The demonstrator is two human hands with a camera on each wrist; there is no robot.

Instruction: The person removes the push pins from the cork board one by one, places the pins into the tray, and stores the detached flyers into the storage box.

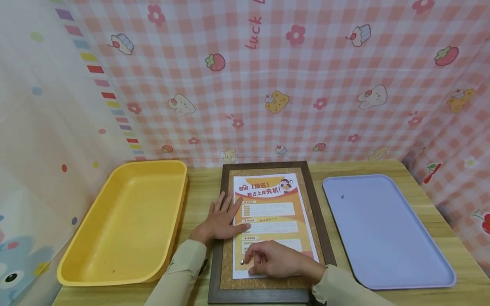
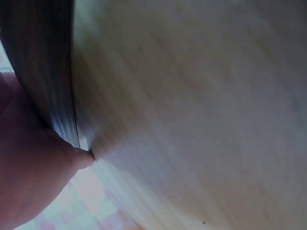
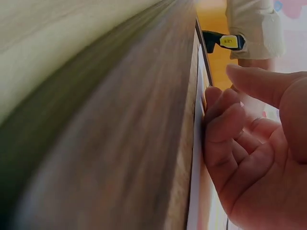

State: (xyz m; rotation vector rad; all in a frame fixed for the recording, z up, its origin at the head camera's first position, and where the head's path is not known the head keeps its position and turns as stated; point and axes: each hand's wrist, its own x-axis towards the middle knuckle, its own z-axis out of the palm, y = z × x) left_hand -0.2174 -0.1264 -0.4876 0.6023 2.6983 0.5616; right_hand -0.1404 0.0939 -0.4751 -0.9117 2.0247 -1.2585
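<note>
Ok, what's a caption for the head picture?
Left hand on a rectangular orange paper poster, right hand by a round silver pin.

Left hand (image 1: 221, 222) lies spread; right hand (image 1: 276, 260) is curled.

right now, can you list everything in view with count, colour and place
yellow tray: one, yellow, left of the board
framed cork board: one, tan with dark brown frame, mid-table
poster: one, white and orange, on the cork
pins: three visible, silvery, at the poster's top left, top right and lower left
lilac tray: one, pale purple, right of the board
small object: count unclear, dark, on the lilac tray
table: one, light wood, under everything
checked cloth: pink and white, behind and right
pale cloth: dotted, far left
sleeves: two, pale
left hand: one, flat on the poster
right hand: one, fingers bent, beside the lower-left pin
</note>
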